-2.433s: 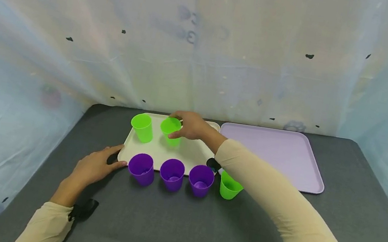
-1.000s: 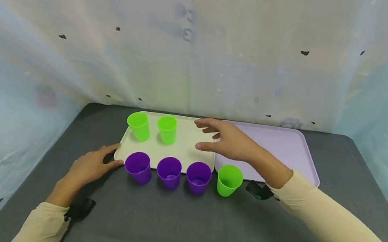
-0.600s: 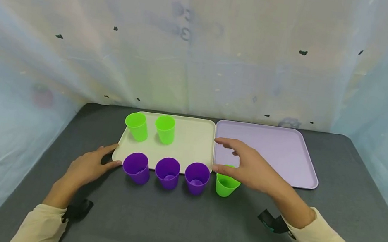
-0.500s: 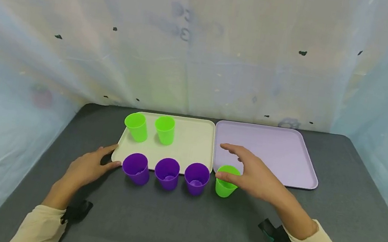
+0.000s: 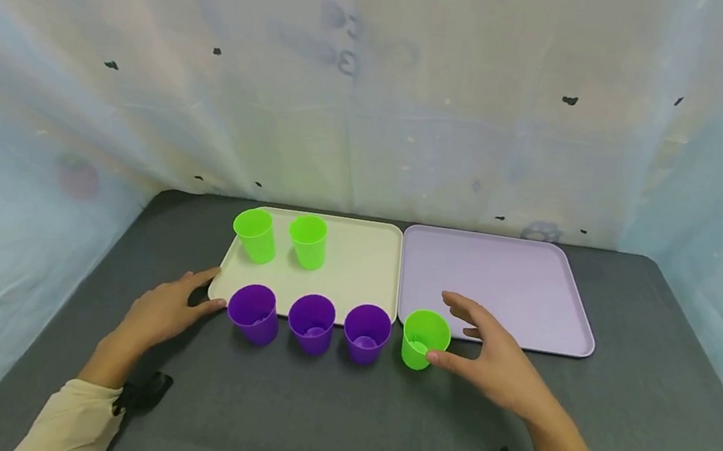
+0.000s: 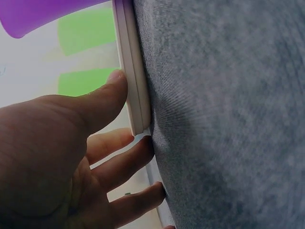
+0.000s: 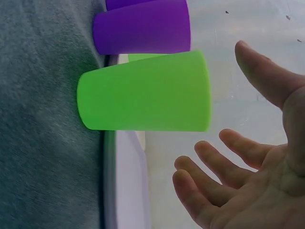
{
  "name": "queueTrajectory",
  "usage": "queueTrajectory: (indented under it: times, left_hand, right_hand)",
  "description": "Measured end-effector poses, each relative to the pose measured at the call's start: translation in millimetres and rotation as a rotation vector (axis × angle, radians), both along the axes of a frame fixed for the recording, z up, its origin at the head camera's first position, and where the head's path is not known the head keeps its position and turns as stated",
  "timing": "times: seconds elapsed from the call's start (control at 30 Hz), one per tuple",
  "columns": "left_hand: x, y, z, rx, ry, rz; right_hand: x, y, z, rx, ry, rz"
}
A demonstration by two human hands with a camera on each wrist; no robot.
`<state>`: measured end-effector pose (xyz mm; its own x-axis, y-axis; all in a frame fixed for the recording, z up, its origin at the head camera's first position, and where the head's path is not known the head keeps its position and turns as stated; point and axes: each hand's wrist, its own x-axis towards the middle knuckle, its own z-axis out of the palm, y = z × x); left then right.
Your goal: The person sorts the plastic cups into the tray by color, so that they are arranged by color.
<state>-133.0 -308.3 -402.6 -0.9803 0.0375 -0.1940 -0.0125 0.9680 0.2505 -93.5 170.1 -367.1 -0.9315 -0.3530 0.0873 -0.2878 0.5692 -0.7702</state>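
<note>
At the front left corner of the cream tray (image 5: 362,265), my left hand (image 5: 166,309) rests with thumb and forefinger spread on either side; in the left wrist view the thumb lies against the tray's rim (image 6: 133,90) and the other fingers reach down past the corner. My right hand (image 5: 499,359) hovers with spread fingers beside a green cup (image 5: 422,344), its thumb overlapping the cup's right side in the head view. The right wrist view shows a gap between that green cup (image 7: 147,95) and the fingers. Nothing is in the right hand.
Three purple cups (image 5: 253,314) stand in a row left of the front green cup, along the cream tray's near edge. Two green cups (image 5: 308,242) stand upright on that tray. A lilac tray (image 5: 502,270) adjoins it on the right. Plastic sheeting hangs behind the grey table.
My right hand let go of the second green cup on the cream tray, then moved right and toward me to the front green cup. My left hand has stayed at the tray's corner.
</note>
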Motion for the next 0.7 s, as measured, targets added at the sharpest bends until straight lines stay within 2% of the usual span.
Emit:
queueTrajectory:
  times: [0.33, 0.7]
  left_hand:
    - [-2.3, -0.1, 0.6, 0.007, 0.0, 0.002]
    - [-0.8, -1.9, 0.4, -0.002, -0.019, 0.008]
  right_hand:
    - [-2.5, -5.1, -11.4, -0.045, 0.012, 0.018]
    - [-2.7, -11.3, -19.8, -0.015, -0.027, -0.016]
